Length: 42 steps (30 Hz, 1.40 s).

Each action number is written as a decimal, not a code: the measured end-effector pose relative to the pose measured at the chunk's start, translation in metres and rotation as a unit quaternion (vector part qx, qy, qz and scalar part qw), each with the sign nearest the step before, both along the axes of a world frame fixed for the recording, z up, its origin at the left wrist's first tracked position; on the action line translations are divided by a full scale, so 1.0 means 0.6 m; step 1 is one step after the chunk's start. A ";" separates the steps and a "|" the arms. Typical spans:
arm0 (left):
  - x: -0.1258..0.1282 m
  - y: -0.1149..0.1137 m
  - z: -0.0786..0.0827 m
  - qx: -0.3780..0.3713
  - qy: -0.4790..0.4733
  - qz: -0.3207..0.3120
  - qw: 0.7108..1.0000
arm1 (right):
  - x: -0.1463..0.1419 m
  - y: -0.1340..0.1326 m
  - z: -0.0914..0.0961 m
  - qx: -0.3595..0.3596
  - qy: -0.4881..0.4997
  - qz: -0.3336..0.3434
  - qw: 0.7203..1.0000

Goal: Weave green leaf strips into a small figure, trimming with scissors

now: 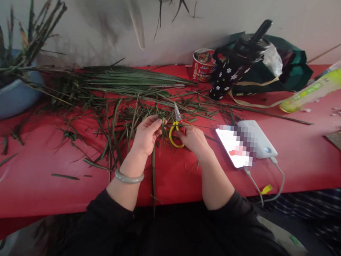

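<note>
My left hand [147, 134], with a pale bangle on its wrist, pinches a small green piece of woven leaf [162, 120] between thumb and fingers. Long leaf strips [154, 170] hang below that hand toward the table's front edge. A pair of scissors [177, 124] with yellow and red handles is in my right hand [192, 139], the blades pointing up and away from me. The fingers wrap the handle, and some of them are hidden. Cut leaf pieces [129, 116] lie scattered on the red table [177, 185] around both hands.
A bundle of long green leaves [127, 77] lies along the wall. At left stands a blue basin [13, 98] with stalks. Behind and right are a red paper cup [202, 68], a black flowered tumbler [233, 65] and a bottle [322, 88]. A phone [232, 146] is cabled to a power bank [258, 138].
</note>
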<state>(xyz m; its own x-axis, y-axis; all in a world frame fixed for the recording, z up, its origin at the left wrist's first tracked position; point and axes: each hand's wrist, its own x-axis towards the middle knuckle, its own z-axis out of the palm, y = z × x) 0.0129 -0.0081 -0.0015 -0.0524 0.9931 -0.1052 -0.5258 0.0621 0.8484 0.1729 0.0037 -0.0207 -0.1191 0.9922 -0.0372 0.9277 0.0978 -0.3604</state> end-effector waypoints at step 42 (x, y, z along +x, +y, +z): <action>0.009 0.002 -0.008 0.025 0.007 0.004 1.000 | -0.041 -0.016 -0.002 -0.054 0.499 0.113 0.858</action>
